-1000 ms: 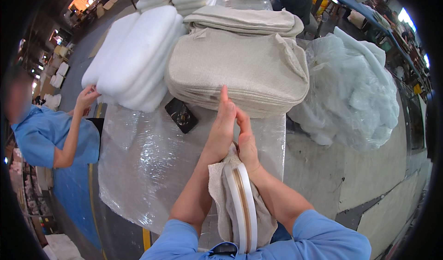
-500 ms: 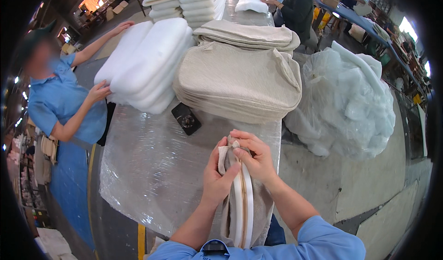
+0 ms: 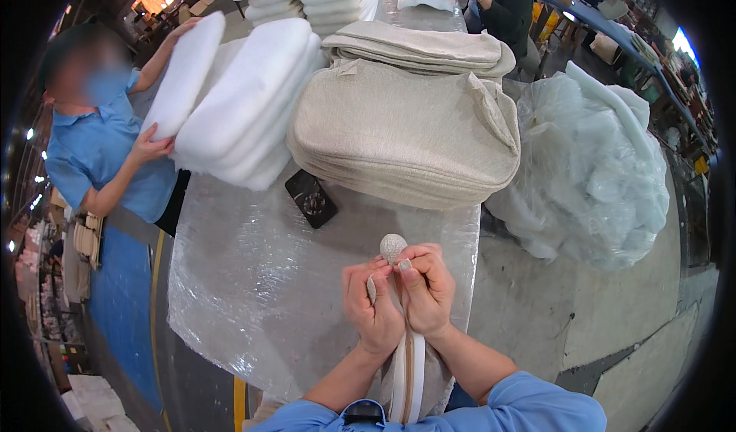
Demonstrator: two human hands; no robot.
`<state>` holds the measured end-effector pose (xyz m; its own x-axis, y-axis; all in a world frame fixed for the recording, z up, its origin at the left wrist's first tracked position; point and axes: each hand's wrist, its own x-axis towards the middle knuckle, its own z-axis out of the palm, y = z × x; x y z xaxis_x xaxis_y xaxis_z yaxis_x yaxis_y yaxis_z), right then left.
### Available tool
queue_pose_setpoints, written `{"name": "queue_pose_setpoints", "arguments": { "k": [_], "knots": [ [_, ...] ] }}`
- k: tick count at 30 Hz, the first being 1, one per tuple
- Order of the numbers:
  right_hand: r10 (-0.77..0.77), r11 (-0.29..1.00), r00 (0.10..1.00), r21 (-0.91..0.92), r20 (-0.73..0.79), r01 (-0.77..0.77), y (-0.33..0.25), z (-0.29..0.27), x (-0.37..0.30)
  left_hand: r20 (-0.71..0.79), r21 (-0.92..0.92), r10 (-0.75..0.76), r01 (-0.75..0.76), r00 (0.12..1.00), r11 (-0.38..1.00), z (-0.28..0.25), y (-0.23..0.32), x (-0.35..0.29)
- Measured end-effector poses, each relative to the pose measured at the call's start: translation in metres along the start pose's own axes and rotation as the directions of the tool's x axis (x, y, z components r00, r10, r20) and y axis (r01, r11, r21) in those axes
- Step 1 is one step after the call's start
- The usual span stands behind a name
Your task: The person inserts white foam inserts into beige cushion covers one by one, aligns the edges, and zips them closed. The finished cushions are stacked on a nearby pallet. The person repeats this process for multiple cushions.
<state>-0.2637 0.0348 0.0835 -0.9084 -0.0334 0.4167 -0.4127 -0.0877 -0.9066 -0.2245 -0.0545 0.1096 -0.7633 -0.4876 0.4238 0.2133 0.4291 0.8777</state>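
A beige fabric cushion cover [image 3: 394,246] with a zipper strip [image 3: 409,374] edged in white lies lengthwise between my forearms, close to my body. My left hand [image 3: 371,309] pinches one side of the cover near its far end. Opposite it, my right hand [image 3: 429,292] grips the other side, thumb and fingers pressed together on a small pale bit of fabric. A rounded bulge of the cover pokes out past my fingertips. My fingers hide part of the zipper end.
Beyond my hands are a stack of beige covers [image 3: 402,137] and a black device [image 3: 311,198] on the plastic-wrapped table [image 3: 245,279]. At left, a person in blue holds a white pad [image 3: 184,75] beside stacked white pads [image 3: 249,102]. A large clear plastic bag [image 3: 586,171] bulges at right.
My fingers have shifted on the cover's end, and a rounded bulge now shows beyond them. The person at left has tilted a white pad up and away from the stack.
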Motion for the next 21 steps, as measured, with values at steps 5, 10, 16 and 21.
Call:
{"name": "queue_pose_setpoints", "arguments": {
  "k": [5,10,16,21],
  "knots": [
    [-0.003,1.0,0.987,-0.021,0.161,0.007,0.0,-0.01,0.013,0.162,0.182,0.121,-0.15,0.979,0.972,-0.028,0.01,0.02],
    [-0.093,0.977,0.796,-0.098,0.598,0.188,-0.023,-0.023,0.068,0.144,0.173,0.183,-0.206,0.973,0.963,-0.048,0.033,0.026],
    [0.06,0.985,0.802,-0.166,0.594,0.05,-0.022,-0.021,0.063,0.05,-0.13,0.046,-0.039,0.998,0.991,-0.053,0.033,0.029],
    [0.237,0.963,0.897,0.031,0.374,-0.267,-0.016,-0.022,0.024,0.174,-0.489,-0.53,0.54,0.83,0.685,-0.061,-0.051,0.025]
  ]
}}
